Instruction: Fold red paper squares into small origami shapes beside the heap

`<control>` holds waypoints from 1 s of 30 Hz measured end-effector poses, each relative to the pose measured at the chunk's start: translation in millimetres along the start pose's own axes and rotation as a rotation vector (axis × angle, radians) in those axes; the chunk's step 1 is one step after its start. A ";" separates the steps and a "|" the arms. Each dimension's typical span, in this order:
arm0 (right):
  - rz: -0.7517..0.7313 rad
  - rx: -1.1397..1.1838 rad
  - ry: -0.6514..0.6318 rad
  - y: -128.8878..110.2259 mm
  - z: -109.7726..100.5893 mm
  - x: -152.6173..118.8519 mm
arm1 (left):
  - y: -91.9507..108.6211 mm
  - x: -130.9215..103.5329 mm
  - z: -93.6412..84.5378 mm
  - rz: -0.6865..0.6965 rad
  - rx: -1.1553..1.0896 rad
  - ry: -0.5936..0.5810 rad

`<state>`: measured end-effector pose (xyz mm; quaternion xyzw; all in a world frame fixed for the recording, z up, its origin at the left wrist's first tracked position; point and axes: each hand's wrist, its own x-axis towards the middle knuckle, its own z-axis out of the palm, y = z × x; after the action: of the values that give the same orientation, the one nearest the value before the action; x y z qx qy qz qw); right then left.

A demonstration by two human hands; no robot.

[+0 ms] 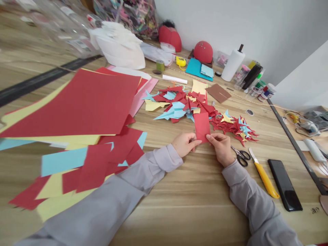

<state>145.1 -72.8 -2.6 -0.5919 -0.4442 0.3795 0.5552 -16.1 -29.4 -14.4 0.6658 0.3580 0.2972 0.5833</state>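
Note:
A small red paper rectangle (202,125) is held upright between my two hands, just above the wooden table. My left hand (186,143) pinches its lower left corner, thumb on the near side. The lower right corner sits between the thumb and fingers of my right hand (220,146). Right behind the sheet lies a heap of folded paper pieces (176,106) in red, light blue and yellow. To the right of it spreads a pile of small pointed paper shapes (232,125), mostly red. Black-handled scissors (242,157) lie beside my right wrist.
Large red sheets (84,102) and cut paper pieces (94,167) cover the left side. A yellow-handled knife (263,177) and a black phone (285,184) lie at right. Farther back are a yellow tape measure (180,61), a white roll (233,65) and bottles (268,91).

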 end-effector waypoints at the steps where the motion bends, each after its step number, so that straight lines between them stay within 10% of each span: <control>1: 0.003 -0.005 0.000 -0.6 0.1 0.0 | -0.3 0.1 -0.3 -0.003 -0.014 -0.008; 30: 0.024 -0.042 -0.111 -6.2 0.6 -3.2 | 11.7 -1.3 -3.1 -0.114 -0.332 0.160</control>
<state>142.9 -75.7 3.3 -0.5868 -0.4748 0.4092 0.5126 -17.9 -29.4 -2.3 0.5133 0.3863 0.3706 0.6708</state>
